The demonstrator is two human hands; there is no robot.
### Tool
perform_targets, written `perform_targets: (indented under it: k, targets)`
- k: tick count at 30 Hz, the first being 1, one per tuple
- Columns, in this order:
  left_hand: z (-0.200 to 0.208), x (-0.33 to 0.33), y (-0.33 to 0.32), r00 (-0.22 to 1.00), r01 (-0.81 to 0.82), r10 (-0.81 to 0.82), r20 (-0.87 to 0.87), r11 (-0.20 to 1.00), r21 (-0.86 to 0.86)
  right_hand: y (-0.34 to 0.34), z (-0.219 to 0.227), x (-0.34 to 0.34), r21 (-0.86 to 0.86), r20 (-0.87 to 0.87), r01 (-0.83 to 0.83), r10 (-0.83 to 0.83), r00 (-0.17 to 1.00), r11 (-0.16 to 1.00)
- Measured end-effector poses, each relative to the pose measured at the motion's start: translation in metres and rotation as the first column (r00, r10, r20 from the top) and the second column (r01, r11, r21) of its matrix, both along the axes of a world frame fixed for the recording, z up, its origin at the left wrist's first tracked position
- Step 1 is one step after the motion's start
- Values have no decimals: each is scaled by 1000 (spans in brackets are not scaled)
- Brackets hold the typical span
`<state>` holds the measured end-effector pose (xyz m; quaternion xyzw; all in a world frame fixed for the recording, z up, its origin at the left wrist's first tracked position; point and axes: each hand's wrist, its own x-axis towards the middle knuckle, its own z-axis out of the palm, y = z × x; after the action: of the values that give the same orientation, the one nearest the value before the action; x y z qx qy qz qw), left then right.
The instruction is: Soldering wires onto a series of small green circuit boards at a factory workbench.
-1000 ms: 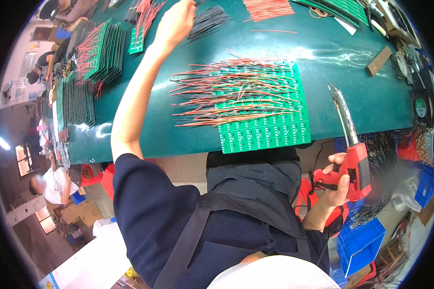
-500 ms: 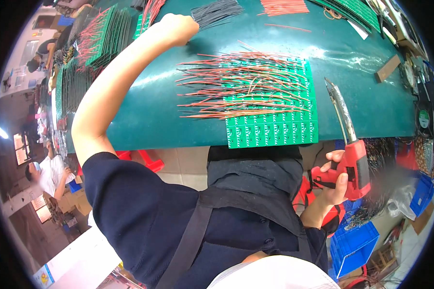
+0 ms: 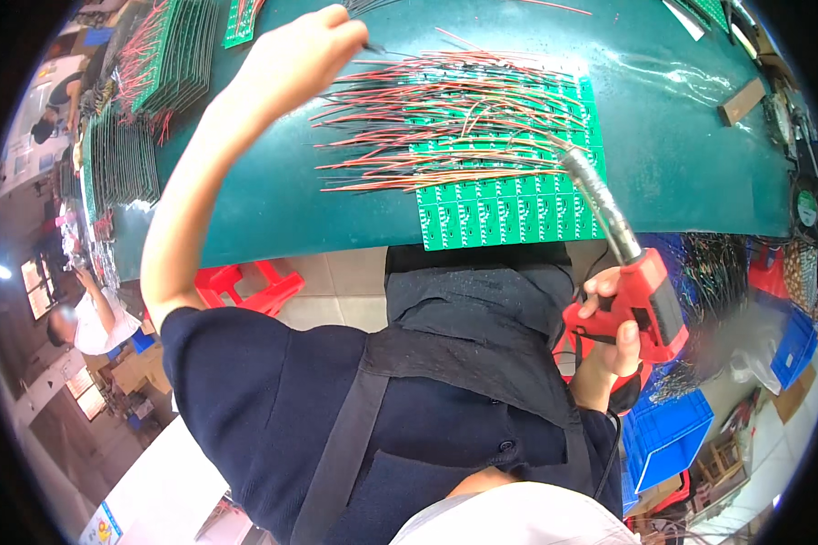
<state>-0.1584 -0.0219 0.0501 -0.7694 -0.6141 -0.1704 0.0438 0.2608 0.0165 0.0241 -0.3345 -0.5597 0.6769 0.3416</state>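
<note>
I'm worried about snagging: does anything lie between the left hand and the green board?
Yes: red and black wires lie across the upper part of the green board, sticking out past its left edge on the left hand's side.

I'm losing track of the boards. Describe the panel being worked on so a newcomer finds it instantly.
Start with the big green tabletop and go to its near edge by the person's lap. There the green circuit-board panel lies, its upper part under a fan of red and black wires. Lying flat sets it apart from the boards packed in rows at the left.
</note>
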Motion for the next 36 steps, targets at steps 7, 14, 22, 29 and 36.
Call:
perform_targets:
  k: [7, 14, 22, 29, 36]
  targets:
    - [-10, 96, -94, 988, 153, -148, 40, 974, -169, -23, -19, -10, -306, -37, -221, 220, 975, 926]
    - [-47, 95, -111, 995, 97, -95, 20, 989, -111, -41, -38, -17, -321, -36, -331, 337, 941, 887]
    - [-54, 90, -111, 996, 76, -73, 42, 994, -78, -52, -47, -20, -320, 13, -320, 342, 939, 892]
    - [-61, 88, -109, 996, 86, -86, 9, 996, -40, -51, -50, -18, -329, 59, -343, 382, 922, 880]
    - [-59, 87, -110, 997, 78, -77, 23, 996, -46, -48, -49, -23, -306, -39, -326, 330, 943, 895]
